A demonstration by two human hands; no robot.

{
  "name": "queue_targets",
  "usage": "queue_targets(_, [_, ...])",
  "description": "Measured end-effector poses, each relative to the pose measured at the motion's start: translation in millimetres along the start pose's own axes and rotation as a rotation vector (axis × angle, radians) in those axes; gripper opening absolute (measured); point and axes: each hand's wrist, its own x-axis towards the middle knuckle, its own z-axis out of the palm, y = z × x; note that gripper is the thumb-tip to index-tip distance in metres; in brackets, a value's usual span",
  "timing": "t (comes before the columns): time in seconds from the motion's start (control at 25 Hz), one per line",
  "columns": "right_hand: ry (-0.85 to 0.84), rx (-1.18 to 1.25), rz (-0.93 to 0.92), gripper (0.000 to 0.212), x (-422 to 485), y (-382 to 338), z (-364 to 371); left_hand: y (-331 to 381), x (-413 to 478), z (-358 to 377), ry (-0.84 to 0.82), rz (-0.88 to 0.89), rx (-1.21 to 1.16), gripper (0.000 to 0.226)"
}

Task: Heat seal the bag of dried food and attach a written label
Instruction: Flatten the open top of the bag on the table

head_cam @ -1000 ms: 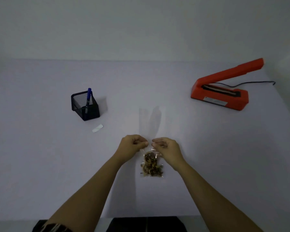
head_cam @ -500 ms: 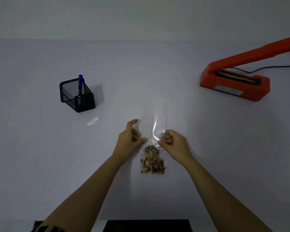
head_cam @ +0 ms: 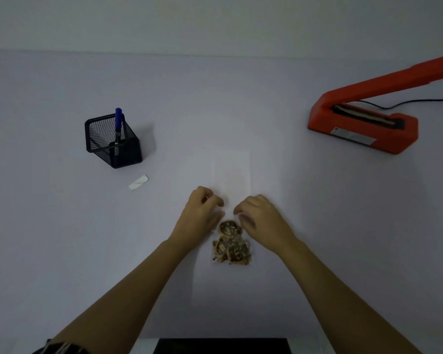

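Observation:
A clear bag of dried food [head_cam: 231, 172] lies flat on the table, its empty upper part stretched away from me. The brown dried pieces [head_cam: 230, 245] sit at its near end. My left hand [head_cam: 202, 215] and my right hand [head_cam: 260, 218] rest on the bag's middle, one at each side edge, with fingers curled onto the plastic just above the food. An orange heat sealer [head_cam: 363, 129] stands at the far right with its arm raised. A small white label strip [head_cam: 138, 182] lies left of the bag. A blue pen [head_cam: 118, 123] stands in a black mesh holder [head_cam: 113, 141].
The sealer's black cord [head_cam: 420, 101] runs off to the right behind it. The pen holder stands at the left, just beyond the label. A dark edge [head_cam: 220, 347] shows below the table's near side. The table [head_cam: 62, 251] is a plain pale surface.
The bag's upper part, held up and curled half a second ago, now lies flat on the table. My left hand has closed in from open onto the bag's left edge.

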Motion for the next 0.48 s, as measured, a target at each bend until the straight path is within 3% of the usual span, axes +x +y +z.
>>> queue_targets(0.08, [-0.056, -0.023, -0.038, 0.016, 4, 3, 1, -4, 4, 0, -0.116, 0.119, 0.020, 0.008])
queue_targets(0.16, [-0.031, 0.014, 0.014, 0.017, 8, 6, 3, -5, 9, -3, -0.200, 0.109, -0.004, 0.008])
queue_targets(0.48, [-0.056, -0.032, 0.085, 0.013, 23, -3, 2, 3, 24, -4, -0.275, 0.044, 0.052, 0.012])
